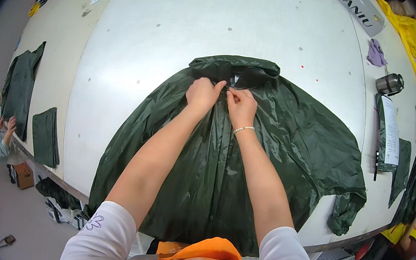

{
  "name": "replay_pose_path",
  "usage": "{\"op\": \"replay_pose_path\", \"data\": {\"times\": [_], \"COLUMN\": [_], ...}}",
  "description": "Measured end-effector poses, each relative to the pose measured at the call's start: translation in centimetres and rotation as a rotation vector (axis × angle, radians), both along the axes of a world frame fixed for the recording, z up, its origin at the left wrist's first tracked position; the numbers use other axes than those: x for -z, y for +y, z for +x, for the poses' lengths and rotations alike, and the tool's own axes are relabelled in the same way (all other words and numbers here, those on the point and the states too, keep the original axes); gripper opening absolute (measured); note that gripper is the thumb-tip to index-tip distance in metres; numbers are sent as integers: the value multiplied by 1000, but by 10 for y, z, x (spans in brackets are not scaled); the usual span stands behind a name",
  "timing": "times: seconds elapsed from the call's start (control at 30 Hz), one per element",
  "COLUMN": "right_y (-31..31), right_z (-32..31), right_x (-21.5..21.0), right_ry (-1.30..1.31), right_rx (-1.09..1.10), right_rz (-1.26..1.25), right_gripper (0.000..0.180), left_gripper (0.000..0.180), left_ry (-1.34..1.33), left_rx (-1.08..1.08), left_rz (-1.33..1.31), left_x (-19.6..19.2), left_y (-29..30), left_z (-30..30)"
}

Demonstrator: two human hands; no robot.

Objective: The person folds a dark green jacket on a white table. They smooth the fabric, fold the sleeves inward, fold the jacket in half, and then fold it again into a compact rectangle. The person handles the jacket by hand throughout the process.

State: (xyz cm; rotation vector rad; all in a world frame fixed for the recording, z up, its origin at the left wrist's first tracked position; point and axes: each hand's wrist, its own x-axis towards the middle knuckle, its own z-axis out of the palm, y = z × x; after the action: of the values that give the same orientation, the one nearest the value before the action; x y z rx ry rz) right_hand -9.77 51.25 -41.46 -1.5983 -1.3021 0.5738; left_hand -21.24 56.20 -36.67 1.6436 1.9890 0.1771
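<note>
A shiny dark green rain jacket lies front up on the white table, its collar at the far end and its lower edge close to my body. Just below the collar, my left hand pinches one side of the front opening between thumb and fingers. Beside it, my right hand grips the other side with thumb and fingertips together. The thumbs are close to each other at the top of the front closure. What fastener lies between the fingertips is too small to tell. The right-hand sleeve is bent toward the table's near edge.
On the left lie a folded green garment and a longer green one, near another person's hands. Along the right side are a metal flask, a purple cloth, a packed garment with a paper sheet and yellow fabric.
</note>
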Motion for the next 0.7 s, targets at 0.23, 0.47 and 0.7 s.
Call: {"op": "replay_pose_path", "data": {"times": [0.23,0.47,0.7], "right_y": [9,12,7], "right_z": [-6,1,-11], "right_x": [0,1,6], "right_ry": [5,355,479], "right_rx": [80,-104,-80], "right_rz": [-59,-185,-200], "right_gripper": [8,11,11], "left_gripper": [43,42,40], "left_ry": [-531,-871,-896], "left_rx": [21,-47,-3], "left_rz": [-181,-181,-50], "left_x": [28,30,37], "left_y": [21,14,14], "left_z": [-8,-13,-14]}}
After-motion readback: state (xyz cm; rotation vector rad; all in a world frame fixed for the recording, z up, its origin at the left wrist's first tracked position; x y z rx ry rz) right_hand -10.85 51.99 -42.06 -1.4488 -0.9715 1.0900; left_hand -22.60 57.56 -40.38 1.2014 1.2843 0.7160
